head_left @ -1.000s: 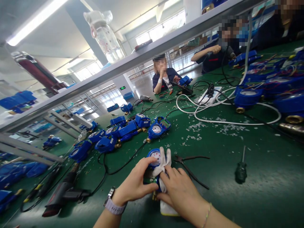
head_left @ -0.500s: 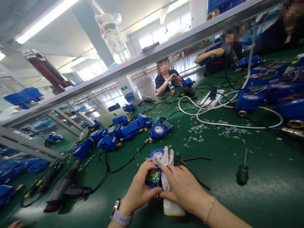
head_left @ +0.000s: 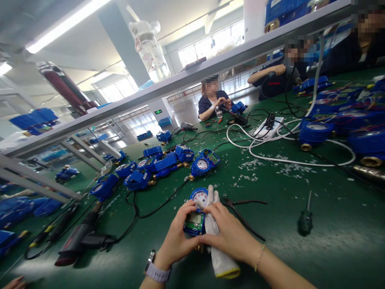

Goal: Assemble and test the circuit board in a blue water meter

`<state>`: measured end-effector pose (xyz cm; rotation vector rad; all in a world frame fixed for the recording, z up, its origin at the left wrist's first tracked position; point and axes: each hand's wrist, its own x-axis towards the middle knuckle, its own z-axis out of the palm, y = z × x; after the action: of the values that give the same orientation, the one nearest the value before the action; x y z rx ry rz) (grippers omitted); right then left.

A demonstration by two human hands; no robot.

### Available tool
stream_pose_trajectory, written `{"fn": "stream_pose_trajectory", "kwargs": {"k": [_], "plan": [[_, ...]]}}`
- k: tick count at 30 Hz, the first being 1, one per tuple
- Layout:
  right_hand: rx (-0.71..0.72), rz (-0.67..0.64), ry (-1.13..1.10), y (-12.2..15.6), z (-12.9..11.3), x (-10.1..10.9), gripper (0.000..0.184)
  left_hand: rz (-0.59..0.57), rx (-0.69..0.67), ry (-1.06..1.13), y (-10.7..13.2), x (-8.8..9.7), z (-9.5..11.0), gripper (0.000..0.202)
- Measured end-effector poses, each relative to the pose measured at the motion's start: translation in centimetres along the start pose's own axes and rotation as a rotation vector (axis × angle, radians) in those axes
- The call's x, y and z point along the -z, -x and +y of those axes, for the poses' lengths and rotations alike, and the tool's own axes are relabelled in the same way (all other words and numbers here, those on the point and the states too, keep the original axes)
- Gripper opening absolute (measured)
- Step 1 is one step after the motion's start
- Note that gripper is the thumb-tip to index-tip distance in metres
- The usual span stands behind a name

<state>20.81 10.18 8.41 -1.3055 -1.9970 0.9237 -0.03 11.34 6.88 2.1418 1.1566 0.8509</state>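
Note:
A blue water meter (head_left: pixel 194 220) lies before me on the green table, its round dial partly covered and its small display and circuit board exposed. My left hand (head_left: pixel 177 233) is closed around the meter's left side, with the thumb along its near edge. A white work glove (head_left: pixel 224 261) with a yellow cuff hangs over the meter's right side. My right hand (head_left: pixel 234 233) grips the glove and presses it against the meter; some fingertips are hidden. Just right of the hands lie dark-handled pliers (head_left: pixel 240 212).
A screwdriver (head_left: pixel 306 218) lies on the right. On the left rests a heat gun (head_left: pixel 80 237) with its cable. Several water meters (head_left: pixel 165 163) cluster beyond my hands, more (head_left: pixel 319 128) at the right. A white cable (head_left: pixel 270 158) loops across. Coworkers sit behind a raised shelf (head_left: pixel 180 76).
The glove's cuff has swung slightly right, and my right hand's fingers have drawn back from the dial and curled on the glove. More of the display shows. My left hand keeps its hold.

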Motion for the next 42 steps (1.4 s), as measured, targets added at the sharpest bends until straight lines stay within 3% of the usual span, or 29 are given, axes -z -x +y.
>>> {"fn": "stream_pose_trajectory", "kwargs": {"k": [8, 14, 24, 28, 34, 42], "plan": [[-0.02, 0.066, -0.08, 1.3, 1.0, -1.6, 0.061, 0.197, 0.185, 0.108, 0.7, -0.8, 0.1, 0.065], [-0.049, 0.108, -0.114, 1.5, 1.5, -2.2, 0.059, 0.206, 0.216, 0.077, 0.5, -0.8, 0.3, 0.074], [-0.059, 0.158, -0.179, 1.3, 1.5, -2.9, 0.059, 0.225, 0.223, 0.22, 1.1, -0.9, -0.9, 0.083], [-0.034, 0.175, -0.219, 1.2, 2.0, -3.4, 0.059, 0.283, 0.232, 0.41, 1.8, -1.7, -1.5, 0.084], [-0.016, 0.193, -0.282, 1.7, 3.0, -4.1, 0.057, 0.261, 0.402, 0.783, 3.0, -4.1, -2.8, 0.081], [0.0, 0.226, -0.266, 2.0, 3.8, -4.7, 0.058, 0.368, 0.419, 1.015, 3.2, -5.9, -3.7, 0.074]]}}
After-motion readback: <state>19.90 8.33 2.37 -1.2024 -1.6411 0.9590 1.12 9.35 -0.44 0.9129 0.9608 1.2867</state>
